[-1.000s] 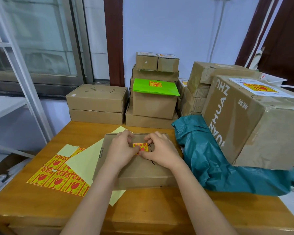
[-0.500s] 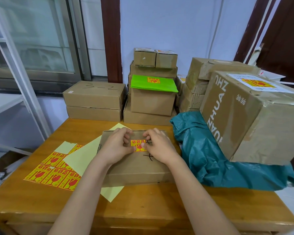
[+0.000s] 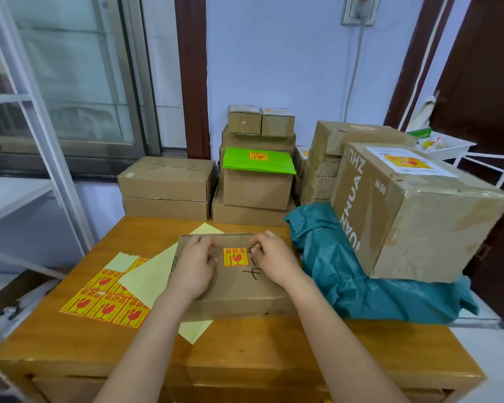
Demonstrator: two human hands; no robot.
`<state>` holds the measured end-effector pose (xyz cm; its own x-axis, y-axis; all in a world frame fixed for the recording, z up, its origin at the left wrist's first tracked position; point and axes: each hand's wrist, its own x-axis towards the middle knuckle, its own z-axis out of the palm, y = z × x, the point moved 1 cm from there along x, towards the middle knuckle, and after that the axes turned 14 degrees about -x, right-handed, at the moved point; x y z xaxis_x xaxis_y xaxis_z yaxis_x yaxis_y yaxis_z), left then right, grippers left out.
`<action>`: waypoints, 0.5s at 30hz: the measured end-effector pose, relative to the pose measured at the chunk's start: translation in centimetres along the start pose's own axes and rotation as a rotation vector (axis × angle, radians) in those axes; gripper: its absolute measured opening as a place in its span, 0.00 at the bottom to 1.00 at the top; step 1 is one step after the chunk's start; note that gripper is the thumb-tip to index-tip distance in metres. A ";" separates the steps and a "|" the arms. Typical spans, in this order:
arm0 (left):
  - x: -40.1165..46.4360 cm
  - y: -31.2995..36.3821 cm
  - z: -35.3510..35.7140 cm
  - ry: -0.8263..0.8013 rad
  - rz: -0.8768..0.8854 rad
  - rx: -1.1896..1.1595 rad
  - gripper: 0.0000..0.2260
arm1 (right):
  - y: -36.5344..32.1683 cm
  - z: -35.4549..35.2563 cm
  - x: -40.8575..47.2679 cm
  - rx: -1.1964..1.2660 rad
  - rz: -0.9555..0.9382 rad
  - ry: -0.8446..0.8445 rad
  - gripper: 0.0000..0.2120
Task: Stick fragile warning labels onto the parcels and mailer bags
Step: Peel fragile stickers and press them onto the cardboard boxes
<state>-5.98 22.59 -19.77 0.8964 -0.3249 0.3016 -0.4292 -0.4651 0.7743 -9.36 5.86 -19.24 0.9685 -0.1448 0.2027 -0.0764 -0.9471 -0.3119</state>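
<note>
Fragile label (image 3: 235,256), yellow and red, lies flat on top of a flat brown parcel (image 3: 236,283) at the middle of the wooden table (image 3: 245,353), placed face-up where a handler would see it. Both hands rest on the parcel lid, probably steadying it. The left hand (image 3: 194,264) sits at 9 o'clock of the label, fingers loosely curled, gripping nothing. The right hand (image 3: 269,257) sits at 3 o'clock, its fingertips bent down at the label's edge; whether they touch it cannot be told. At 9 o'clock of the parcel, a sheet of spare labels (image 3: 106,301) lies within easy reach, partly under pale backing paper (image 3: 154,274). At 3 o'clock, a teal mailer bag (image 3: 346,274) lies under a big carton (image 3: 413,210). At 12 o'clock, beyond the table, stacked boxes (image 3: 166,187) and a green mailer (image 3: 258,162), already labelled, stand against the wall.
</note>
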 end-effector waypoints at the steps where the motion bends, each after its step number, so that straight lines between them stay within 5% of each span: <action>1: -0.5 0.0 -0.2 -0.004 -0.006 0.025 0.13 | 0.1 -0.2 -0.6 0.004 -0.013 -0.006 0.13; 6: -2.8 -0.1 -1.4 -0.171 -0.143 0.396 0.29 | -0.4 -1.3 -4.5 -0.117 -0.116 -0.173 0.29; 10: -3.9 -0.2 -2.5 -0.325 -0.267 0.285 0.50 | -0.6 -1.1 -6.4 -0.285 -0.159 -0.362 0.47; 15: -5.0 -0.5 -2.2 -0.270 -0.189 0.323 0.44 | -0.8 -0.6 -6.8 -0.332 -0.073 -0.243 0.44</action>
<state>-10.01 26.29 -20.48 0.9194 -0.3930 -0.0173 -0.3122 -0.7557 0.5757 -16.00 7.38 -19.77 0.9989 -0.0392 -0.0244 -0.0387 -0.9991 0.0193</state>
